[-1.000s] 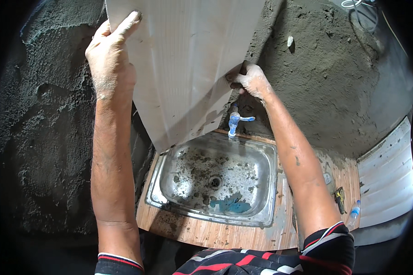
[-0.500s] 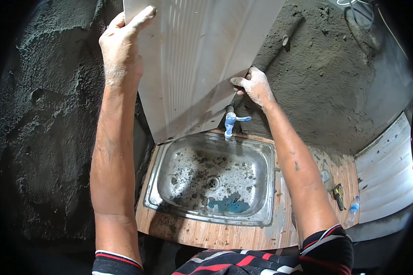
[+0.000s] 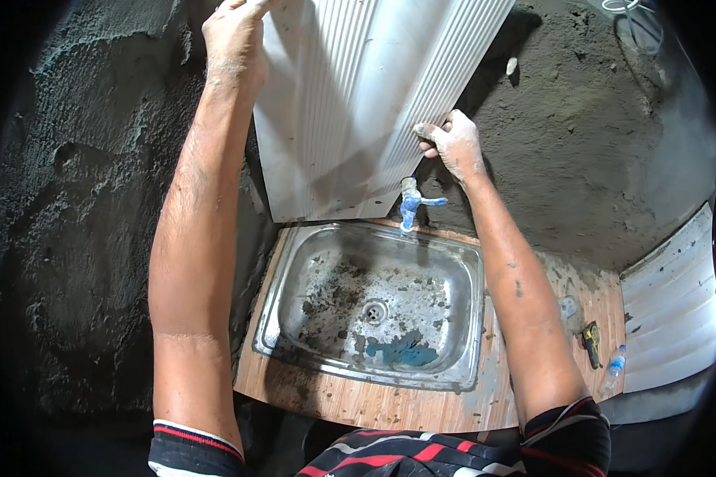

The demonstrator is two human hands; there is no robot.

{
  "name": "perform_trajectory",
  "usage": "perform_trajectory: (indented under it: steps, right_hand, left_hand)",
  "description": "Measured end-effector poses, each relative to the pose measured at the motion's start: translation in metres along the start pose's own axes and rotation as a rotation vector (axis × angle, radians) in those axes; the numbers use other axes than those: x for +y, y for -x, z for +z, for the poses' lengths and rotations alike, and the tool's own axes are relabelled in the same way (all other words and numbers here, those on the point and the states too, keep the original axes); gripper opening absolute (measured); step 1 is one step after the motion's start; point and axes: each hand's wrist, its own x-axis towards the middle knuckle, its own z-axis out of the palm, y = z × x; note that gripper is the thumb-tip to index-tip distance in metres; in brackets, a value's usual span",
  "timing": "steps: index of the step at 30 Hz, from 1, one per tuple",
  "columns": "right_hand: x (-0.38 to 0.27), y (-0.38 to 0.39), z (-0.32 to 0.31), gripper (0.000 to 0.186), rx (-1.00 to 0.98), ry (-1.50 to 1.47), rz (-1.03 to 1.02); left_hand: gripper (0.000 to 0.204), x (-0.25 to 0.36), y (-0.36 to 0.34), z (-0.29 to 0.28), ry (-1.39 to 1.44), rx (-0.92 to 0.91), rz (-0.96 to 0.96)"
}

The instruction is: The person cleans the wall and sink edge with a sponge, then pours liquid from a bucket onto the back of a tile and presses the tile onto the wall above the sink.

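Held against the rough wall above the sink [image 3: 469, 318], the white ribbed panel [image 3: 358, 103] looks light, stiff yet bendy, best gripped at its edges, where the left hand [image 3: 232, 36] and right hand [image 3: 456, 143] pinch it with closed fingers.

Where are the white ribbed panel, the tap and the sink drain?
white ribbed panel [image 3: 358, 103], head view, on the middle of its ribbed face.
tap [image 3: 410, 205], head view, on its blue-wrapped body.
sink drain [image 3: 375, 311], head view, on the round strainer in the basin floor.

Unfinished kitchen; raw cement walls [image 3: 580, 151], steel sink [image 3: 374, 306], wood-look counter [image 3: 374, 405]
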Motion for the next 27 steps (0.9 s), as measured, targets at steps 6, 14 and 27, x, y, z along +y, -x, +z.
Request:
perform_trajectory:
  steps: [6, 14, 27]
  right_hand:
    - [0.007, -0.003, -0.008, 0.031, 0.015, -0.032, -0.007]
    - [0.001, -0.011, -0.001, 0.029, 0.024, -0.016, 0.003]
    - [-0.009, -0.009, 0.002, 0.031, -0.02, 0.069, -0.004]
  left_hand:
    - [0.016, 0.005, 0.006, 0.017, 0.032, 0.002, -0.015]
    - [0.017, -0.007, -0.011, 0.0, -0.057, 0.035, -0.053]
    - [0.029, -0.011, -0.01, -0.027, -0.022, 0.096, -0.139]
